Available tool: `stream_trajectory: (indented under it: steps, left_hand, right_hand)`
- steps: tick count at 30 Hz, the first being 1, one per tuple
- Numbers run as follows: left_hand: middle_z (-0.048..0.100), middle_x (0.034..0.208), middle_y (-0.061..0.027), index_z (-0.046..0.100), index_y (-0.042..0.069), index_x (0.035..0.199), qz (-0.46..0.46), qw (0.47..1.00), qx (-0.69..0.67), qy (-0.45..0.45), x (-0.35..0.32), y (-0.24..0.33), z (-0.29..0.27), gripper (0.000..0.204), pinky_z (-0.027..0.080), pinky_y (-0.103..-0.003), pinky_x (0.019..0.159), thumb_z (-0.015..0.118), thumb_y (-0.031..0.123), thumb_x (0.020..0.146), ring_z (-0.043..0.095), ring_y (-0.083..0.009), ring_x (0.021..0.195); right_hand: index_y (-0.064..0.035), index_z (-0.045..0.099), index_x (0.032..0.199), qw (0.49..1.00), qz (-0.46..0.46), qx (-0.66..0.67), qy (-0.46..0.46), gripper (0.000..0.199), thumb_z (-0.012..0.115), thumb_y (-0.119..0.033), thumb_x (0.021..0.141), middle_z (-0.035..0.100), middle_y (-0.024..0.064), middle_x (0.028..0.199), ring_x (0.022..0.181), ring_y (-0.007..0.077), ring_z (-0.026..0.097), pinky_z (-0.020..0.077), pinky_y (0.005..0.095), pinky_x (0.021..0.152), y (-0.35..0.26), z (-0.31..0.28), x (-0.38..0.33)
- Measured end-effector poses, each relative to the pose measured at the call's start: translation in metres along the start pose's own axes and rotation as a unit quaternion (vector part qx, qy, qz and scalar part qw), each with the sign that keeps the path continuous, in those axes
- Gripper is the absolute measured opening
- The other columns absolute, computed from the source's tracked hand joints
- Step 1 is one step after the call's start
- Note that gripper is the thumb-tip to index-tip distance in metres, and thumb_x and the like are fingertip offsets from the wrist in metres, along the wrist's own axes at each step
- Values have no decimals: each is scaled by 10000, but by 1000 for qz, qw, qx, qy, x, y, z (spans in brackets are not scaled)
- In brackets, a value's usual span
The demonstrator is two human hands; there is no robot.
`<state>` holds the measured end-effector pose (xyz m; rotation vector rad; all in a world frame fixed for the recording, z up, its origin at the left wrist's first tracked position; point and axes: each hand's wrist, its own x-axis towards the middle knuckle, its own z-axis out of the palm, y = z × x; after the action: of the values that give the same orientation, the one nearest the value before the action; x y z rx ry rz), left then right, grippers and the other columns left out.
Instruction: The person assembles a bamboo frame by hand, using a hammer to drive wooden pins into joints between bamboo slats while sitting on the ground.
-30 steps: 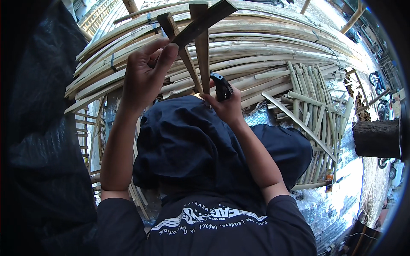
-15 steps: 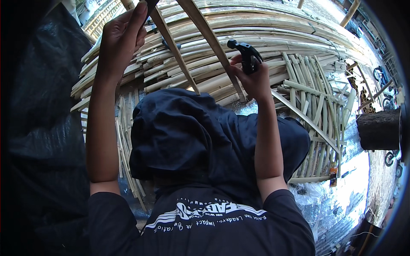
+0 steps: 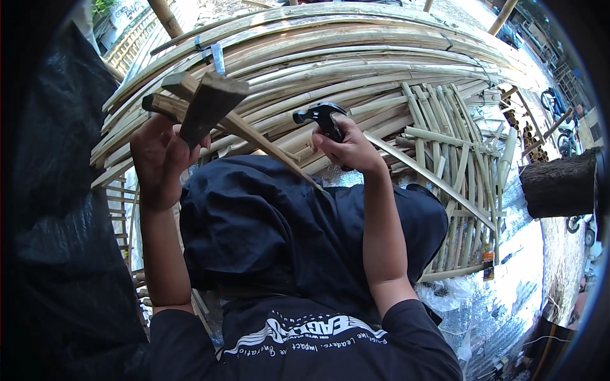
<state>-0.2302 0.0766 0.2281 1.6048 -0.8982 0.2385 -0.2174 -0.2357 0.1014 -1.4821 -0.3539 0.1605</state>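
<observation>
My left hand (image 3: 162,159) is closed round a joined wooden piece (image 3: 219,95), with its dark broad end toward me. Two narrower slat ends stick out at its left. From there a long slat (image 3: 267,143) slants down to the right, its lower end at my knees. My right hand (image 3: 349,146) grips a small black claw hammer (image 3: 330,117), whose head points left above the fingers. Hammer and slat are apart. My left fingers are partly hidden behind the dark wood.
Beyond my knees lies a big stack of split bamboo strips (image 3: 356,60). A bamboo lattice panel (image 3: 445,171) lies at the right, with a small orange-labelled container (image 3: 488,263) by its edge. A dark log (image 3: 562,184) stands farther right; black sheeting (image 3: 70,209) hangs at the left.
My left hand has come down and closer, tilting the wooden piece so its broad end shows. My right hand has moved left and slightly down with the hammer, off the slat.
</observation>
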Motion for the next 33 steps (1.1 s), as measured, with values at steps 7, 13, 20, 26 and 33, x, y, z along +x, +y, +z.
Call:
stream_trajectory:
  steps: [7, 13, 20, 26, 33]
  left_hand:
    - [567, 875, -93, 578, -14, 1016, -28, 998, 21, -54, 0, -2, -14, 643, 497, -242, 647, 670, 598, 839, 551, -129, 718]
    - [537, 803, -149, 554, -88, 961, 27, 985, -166, 22, -7, -27, -13, 743, 384, -250, 533, 547, 649, 864, 478, -157, 609]
    - [427, 561, -23, 537, 9, 834, 81, 959, -266, 53, 7, -45, -16, 805, 238, -235, 430, 499, 813, 828, 319, -79, 446]
    - [388, 532, 10, 464, 75, 785, 122, 927, -344, 92, 22, -44, -4, 715, 224, -251, 490, 568, 782, 811, 288, -67, 452]
    - [366, 490, 19, 483, 99, 771, 131, 868, -452, 156, 42, -73, 4, 721, 236, -257, 544, 465, 816, 840, 299, -88, 451]
  right_hand:
    - [-30, 692, 990, 996, -80, -18, -34, 297, 847, -165, 776, 692, 25, 913, 872, 90, 608, 479, 254, 801, 11, 59, 23]
    - [-33, 677, 1043, 991, -47, 50, -117, 264, 789, -138, 828, 704, 49, 924, 891, 113, 646, 495, 277, 834, 19, 79, 26]
    - [-50, 669, 1049, 991, -30, 25, -127, 335, 827, -217, 806, 672, 4, 789, 770, 74, 621, 478, 239, 716, 5, 79, 21]
    - [-45, 664, 1034, 994, -35, -4, -108, 309, 818, -207, 821, 659, -10, 783, 759, 65, 597, 468, 235, 710, -10, 84, 23]
    - [-41, 664, 1043, 996, -56, 17, -64, 239, 762, -181, 876, 630, -41, 800, 768, 39, 556, 456, 230, 706, 18, 94, 31]
